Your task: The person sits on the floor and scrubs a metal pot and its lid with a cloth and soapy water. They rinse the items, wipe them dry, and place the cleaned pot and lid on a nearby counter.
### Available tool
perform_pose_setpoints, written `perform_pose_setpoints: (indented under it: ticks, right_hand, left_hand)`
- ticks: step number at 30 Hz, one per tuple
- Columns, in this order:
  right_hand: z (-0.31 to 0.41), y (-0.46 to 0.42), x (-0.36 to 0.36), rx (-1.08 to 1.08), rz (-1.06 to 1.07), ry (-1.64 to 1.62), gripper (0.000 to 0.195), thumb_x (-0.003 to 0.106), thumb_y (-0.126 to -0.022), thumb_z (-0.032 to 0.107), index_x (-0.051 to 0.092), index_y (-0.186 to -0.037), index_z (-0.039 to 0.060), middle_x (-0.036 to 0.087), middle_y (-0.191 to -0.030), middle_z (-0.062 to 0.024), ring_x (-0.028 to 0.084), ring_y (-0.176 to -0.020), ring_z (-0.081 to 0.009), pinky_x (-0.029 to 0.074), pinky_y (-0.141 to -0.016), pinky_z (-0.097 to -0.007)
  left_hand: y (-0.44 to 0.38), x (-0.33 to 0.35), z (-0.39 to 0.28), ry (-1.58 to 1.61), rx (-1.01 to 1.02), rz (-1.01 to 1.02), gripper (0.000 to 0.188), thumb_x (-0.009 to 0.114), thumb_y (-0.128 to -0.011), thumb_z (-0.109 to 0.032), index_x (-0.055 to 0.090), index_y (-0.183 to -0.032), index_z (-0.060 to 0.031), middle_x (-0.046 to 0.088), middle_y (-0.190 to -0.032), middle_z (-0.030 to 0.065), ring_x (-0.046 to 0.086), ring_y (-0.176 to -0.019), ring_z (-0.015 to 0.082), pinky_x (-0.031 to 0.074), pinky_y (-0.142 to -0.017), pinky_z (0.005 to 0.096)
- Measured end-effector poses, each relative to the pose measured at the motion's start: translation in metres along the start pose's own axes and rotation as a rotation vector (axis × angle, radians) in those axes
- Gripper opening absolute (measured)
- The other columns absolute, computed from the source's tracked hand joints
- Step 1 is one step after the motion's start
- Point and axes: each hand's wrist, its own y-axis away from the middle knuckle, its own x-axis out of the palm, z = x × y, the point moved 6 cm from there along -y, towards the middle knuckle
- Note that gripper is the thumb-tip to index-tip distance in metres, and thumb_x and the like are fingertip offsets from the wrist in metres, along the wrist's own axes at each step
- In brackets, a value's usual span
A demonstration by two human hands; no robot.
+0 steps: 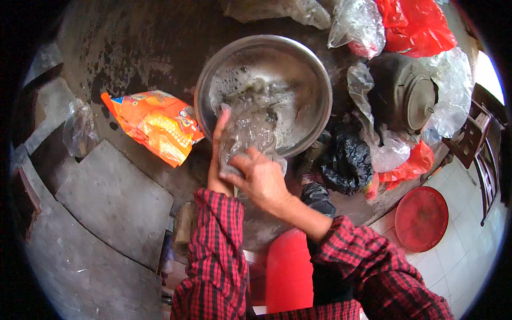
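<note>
A wet clear plastic bag [252,128] hangs from my hands over the near rim of a round metal basin [326,116]. Its far part lies in cloudy, sudsy water [294,120]. My left hand [221,140] supports the bag along its left side, fingers pointing away from me. Much of that hand is hidden by the film, and I cannot tell whether it is inside the bag or beneath it. With bent fingers my right hand [258,176] grips the near part of the bag. Left of the basin, touching or nearly touching it, lies an orange printed packet [160,124].
Crumpled clear bags [358,26], a red plastic bag [420,30] and a black plastic bag [346,160] crowd the right side around a dark lidded pot [394,92]. A round red lid-like disc [421,219] rests on the tiles. Grey slabs [116,200] lie left.
</note>
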Motion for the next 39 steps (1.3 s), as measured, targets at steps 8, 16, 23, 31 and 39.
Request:
perform_pose_setpoints:
  ticks: [8, 16, 23, 31, 39]
  right_hand:
    - [-0.058, -0.089, -0.022, 0.035, -0.242, 0.249, 0.029, 0.053, -0.080, 0.035, 0.061, -0.076, 0.0070, 0.058, -0.073, -0.0151, 0.058, -0.063, -0.0324, 0.047, -0.057, -0.0423]
    - [-0.120, -0.096, -0.063, -0.058, -0.470, 0.047, 0.035, 0.062, -0.074, 0.032, 0.058, -0.105, 0.0147, 0.049, -0.096, -0.0195, 0.053, -0.088, -0.0344, 0.045, -0.071, -0.0422]
    - [-0.091, -0.070, 0.015, 0.194, -0.020, -0.167, 0.030, 0.065, -0.069, 0.030, 0.060, -0.080, 0.0023, 0.059, -0.074, -0.0207, 0.057, -0.071, -0.0374, 0.044, -0.064, -0.0452]
    - [0.018, -0.002, -0.013, -0.177, -0.162, 0.079, 0.024, 0.061, -0.075, 0.033, 0.058, -0.071, 0.0092, 0.050, -0.068, -0.0120, 0.057, -0.060, -0.0277, 0.045, -0.048, -0.0383]
    - [-0.101, -0.100, -0.024, 0.031, -0.298, 0.148, 0.037, 0.044, -0.085, 0.043, 0.060, -0.076, 0.0098, 0.060, -0.082, -0.0127, 0.059, -0.077, -0.0306, 0.047, -0.064, -0.0418]
  left_hand:
    - [-0.036, -0.019, 0.031, -0.032, 0.114, -0.115, 0.049, 0.040, -0.087, -0.045, 0.044, -0.122, -0.0111, 0.048, -0.120, 0.0072, 0.046, -0.110, 0.0223, 0.037, -0.094, 0.0367]
    - [-0.031, -0.025, -0.013, -0.283, 0.332, -0.126, 0.065, 0.046, -0.082, -0.051, 0.034, -0.129, -0.0076, 0.037, -0.132, 0.0102, 0.036, -0.120, 0.0271, 0.026, -0.100, 0.0466]
    - [-0.042, -0.053, 0.007, -0.086, 0.073, -0.118, 0.071, 0.037, -0.080, -0.064, 0.031, -0.131, -0.0137, 0.033, -0.134, 0.0086, 0.032, -0.123, 0.0260, 0.028, -0.099, 0.0466]
    - [0.002, -0.015, 0.025, 0.110, 0.023, -0.059, 0.056, 0.040, -0.083, -0.056, 0.043, -0.119, -0.0122, 0.047, -0.116, 0.0067, 0.045, -0.108, 0.0229, 0.035, -0.093, 0.0421]
    - [-0.019, -0.015, 0.016, -0.289, 0.253, -0.280, 0.048, 0.038, -0.090, -0.038, 0.039, -0.125, -0.0058, 0.044, -0.125, 0.0063, 0.043, -0.113, 0.0217, 0.033, -0.097, 0.0380]
